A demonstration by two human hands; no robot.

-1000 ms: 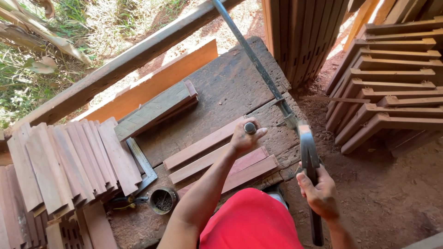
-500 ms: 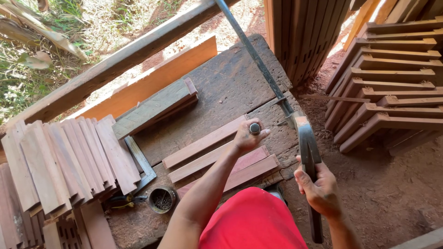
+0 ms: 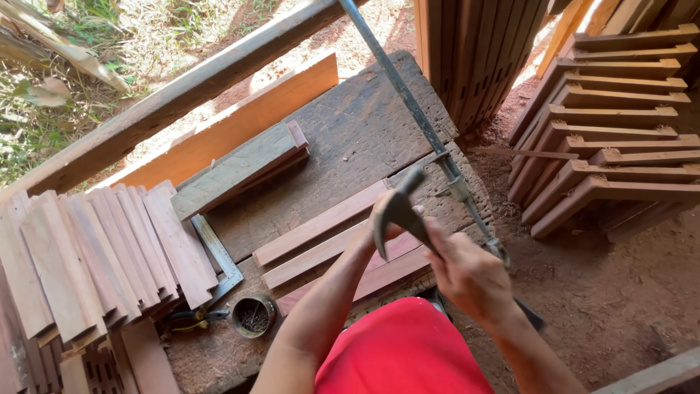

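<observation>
Our left hand [image 3: 386,219] rests on the slats [image 3: 328,241], its fingers mostly hidden behind the hammer head, so we cannot tell whether they pinch anything or lie flat. Far to its left, a fanned stack of boards [image 3: 95,263] covers that end of the bench [image 3: 350,124]. Nearer, just left of our forearm, a steel square [image 3: 219,259] lies on the bench, with pliers [image 3: 189,317] and a small tin of nails [image 3: 253,315] below it. Up and left of the hand sits a grey block [image 3: 240,164], and beyond it an orange plank [image 3: 240,124]. The slats lie side by side under the hand, touching one another. The hammer [image 3: 397,208] hangs right over the hand, head down at the slats. Our right hand [image 3: 470,277] is wrapped tight round its handle, just right of the left. A long metal bar [image 3: 423,124] runs slantwise behind both. Well off to the right, notched pieces [image 3: 620,124] are stacked on the red earth.
</observation>
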